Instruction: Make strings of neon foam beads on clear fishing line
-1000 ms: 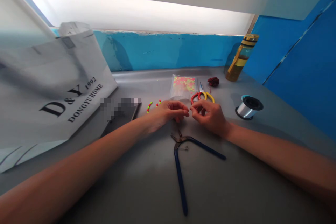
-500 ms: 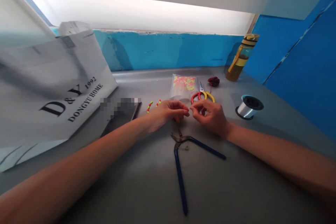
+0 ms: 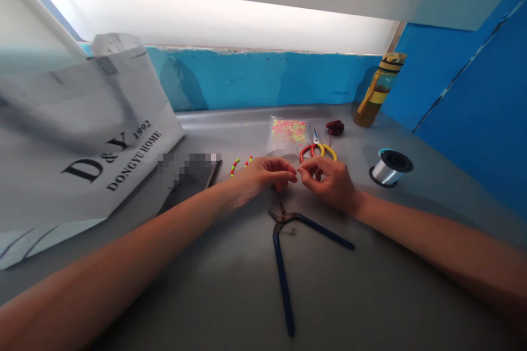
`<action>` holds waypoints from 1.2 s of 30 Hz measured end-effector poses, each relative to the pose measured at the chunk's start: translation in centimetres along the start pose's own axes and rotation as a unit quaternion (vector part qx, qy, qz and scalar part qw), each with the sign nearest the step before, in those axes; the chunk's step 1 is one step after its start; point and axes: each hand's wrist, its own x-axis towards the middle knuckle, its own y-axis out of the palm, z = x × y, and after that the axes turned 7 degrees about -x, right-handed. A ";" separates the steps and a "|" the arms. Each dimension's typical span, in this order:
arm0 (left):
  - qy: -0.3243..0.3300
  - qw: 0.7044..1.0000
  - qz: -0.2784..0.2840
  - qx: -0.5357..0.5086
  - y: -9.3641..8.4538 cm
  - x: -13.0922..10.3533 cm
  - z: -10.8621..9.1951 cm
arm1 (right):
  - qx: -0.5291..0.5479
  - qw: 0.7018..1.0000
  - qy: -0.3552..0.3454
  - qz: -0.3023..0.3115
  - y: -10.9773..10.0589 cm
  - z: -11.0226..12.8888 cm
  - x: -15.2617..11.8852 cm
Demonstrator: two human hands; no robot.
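Observation:
My left hand (image 3: 269, 173) is closed in a pinch, and what its fingertips hold is too small to make out. Facing it, nearly touching, my right hand (image 3: 327, 180) also pinches something I cannot make out. Short strings of red and green beads (image 3: 234, 167) lie just left of my left hand. Behind the hands is a clear bag of pink and yellow beads (image 3: 290, 132). Scissors (image 3: 316, 148) with red and yellow handles lie beyond my right hand. Pliers (image 3: 284, 218) with dark blue handles lie spread open on the grey table (image 3: 230, 285), nearer me.
A spool of clear line (image 3: 389, 167) stands at the right. Behind it are a dark red bundle (image 3: 335, 128) and a yellow bottle (image 3: 379, 90). On the left are a large white bag (image 3: 82, 137) and a dark flat object (image 3: 189, 181), partly blurred out.

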 end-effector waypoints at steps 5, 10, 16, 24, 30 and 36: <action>-0.001 1.000 -0.002 0.002 0.0 0.1 0.0 | 0.001 1.000 0.011 0.004 -0.1 0.1 0.0; 0.000 1.000 0.002 -0.006 -0.1 0.2 0.1 | 0.002 1.000 0.005 -0.005 -0.1 0.2 0.0; 0.001 1.000 0.004 0.008 -0.2 0.2 0.2 | 0.006 1.000 0.013 0.011 -0.1 0.1 0.0; 0.001 1.000 0.002 0.001 -0.1 0.1 0.2 | 0.004 1.000 0.008 0.002 -0.1 0.1 0.0; 0.001 1.000 -0.001 -0.005 0.0 0.0 0.1 | 0.000 1.000 0.005 0.009 -0.1 0.1 0.0; 0.002 1.000 0.003 -0.013 0.0 0.0 0.0 | 0.004 1.000 0.000 0.005 -0.1 0.1 0.0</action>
